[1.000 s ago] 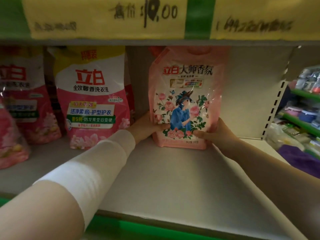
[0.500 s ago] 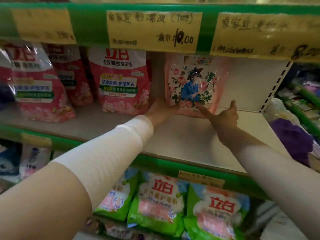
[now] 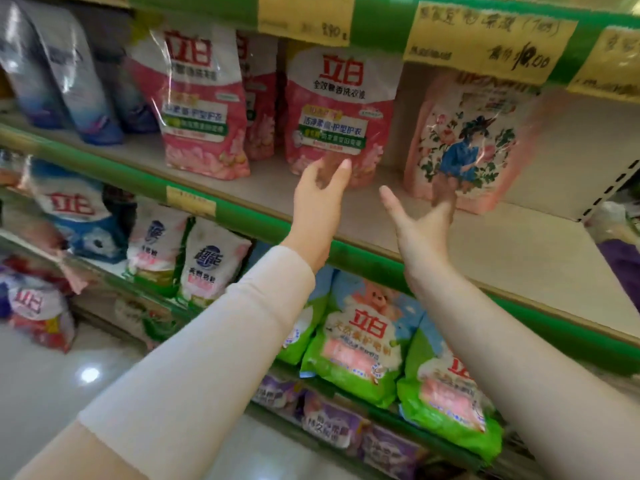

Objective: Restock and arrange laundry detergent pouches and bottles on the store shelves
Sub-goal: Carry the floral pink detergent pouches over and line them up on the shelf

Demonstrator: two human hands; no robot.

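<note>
Fingers (image 3: pixel 442 192) of right hand (image 3: pixel 424 232) blur against floral pouch (image 3: pixel 468 133).

The left hand (image 3: pixel 320 202) reaches forward and up, fingers loosely spread, holding nothing (a pale sleeve (image 3: pixel 214 341) covers its forearm). The right hand (image 3: pixel 424 230) stretches out beside it, thumb splayed wide, fingers straight and blurred.
</note>
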